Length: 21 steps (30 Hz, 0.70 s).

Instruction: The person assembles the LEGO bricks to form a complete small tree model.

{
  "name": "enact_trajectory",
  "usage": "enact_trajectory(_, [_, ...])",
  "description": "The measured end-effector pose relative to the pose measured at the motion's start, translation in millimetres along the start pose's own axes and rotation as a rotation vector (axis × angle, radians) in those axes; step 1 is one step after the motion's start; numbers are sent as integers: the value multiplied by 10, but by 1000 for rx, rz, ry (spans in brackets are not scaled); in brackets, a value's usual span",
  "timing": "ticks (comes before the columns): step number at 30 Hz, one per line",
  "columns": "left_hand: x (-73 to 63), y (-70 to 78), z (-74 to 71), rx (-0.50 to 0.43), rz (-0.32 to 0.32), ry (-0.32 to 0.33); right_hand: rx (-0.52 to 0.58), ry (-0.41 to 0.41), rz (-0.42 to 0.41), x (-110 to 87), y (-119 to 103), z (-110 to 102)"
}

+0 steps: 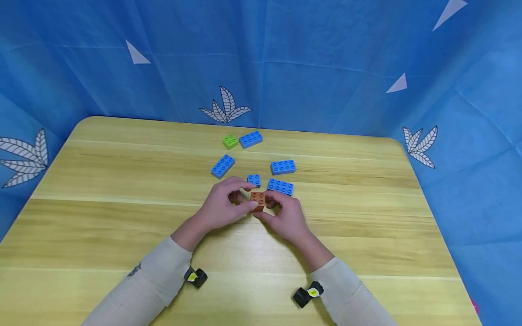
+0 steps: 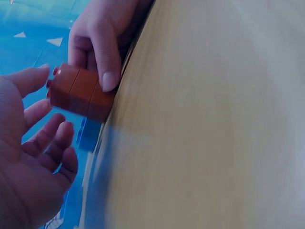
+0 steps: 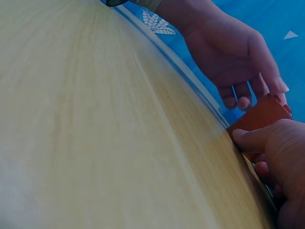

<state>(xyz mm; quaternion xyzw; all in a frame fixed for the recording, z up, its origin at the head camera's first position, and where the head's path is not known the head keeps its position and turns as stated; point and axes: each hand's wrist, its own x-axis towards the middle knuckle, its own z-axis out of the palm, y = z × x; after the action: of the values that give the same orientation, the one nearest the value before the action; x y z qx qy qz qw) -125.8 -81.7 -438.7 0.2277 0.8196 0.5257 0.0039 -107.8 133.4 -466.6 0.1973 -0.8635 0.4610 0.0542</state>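
Observation:
A stack of three reddish-brown toy building bricks (image 1: pixel 258 198) stands upright on the table, studs up. My right hand (image 1: pixel 287 219) grips it low down, its thumb (image 2: pixel 109 78) on the near face in the left wrist view. Beside the top of the stack is my left hand (image 1: pixel 220 203), thumb and forefinger apart and the other fingers loosely bent. The left fingertips come right up to the top studs in the left wrist view. Just behind the stack lie a small square blue brick (image 1: pixel 253 178) and a long blue brick (image 1: pixel 280 185).
Farther back on the wooden table (image 1: pixel 122 217) are another long blue brick (image 1: pixel 283 168), a slanted long blue brick (image 1: pixel 223 166), a green square brick (image 1: pixel 230 141) and a long blue brick (image 1: pixel 250 139) beside it. A blue curtain (image 1: pixel 310 68) hangs behind the table.

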Motion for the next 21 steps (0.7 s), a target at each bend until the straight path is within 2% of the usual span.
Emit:
enact_trajectory(3, [16,-46,-119,24,-7,110,8,-2,15,0,-12,6])
enact_trajectory(7, [73,-124,-304,115,-51,276,49,13,32,-4,-16,14])
enact_trajectory(10, [119,-197,-410,217,-115,344,113,50,28,-6,-12,15])
enact_trajectory(13, [156,-270,-462,309,-208,338,171,82,8,-10,-13,11])
enact_trajectory(16, [197,-323,-465,377,-297,275,198,91,-16,-19,-11,9])
enact_trajectory(18, [232,-345,-452,413,-335,235,201,93,-24,-23,-11,13])
enact_trajectory(21, [284,-351,-431,454,-356,201,195,91,-23,-23,-17,26])
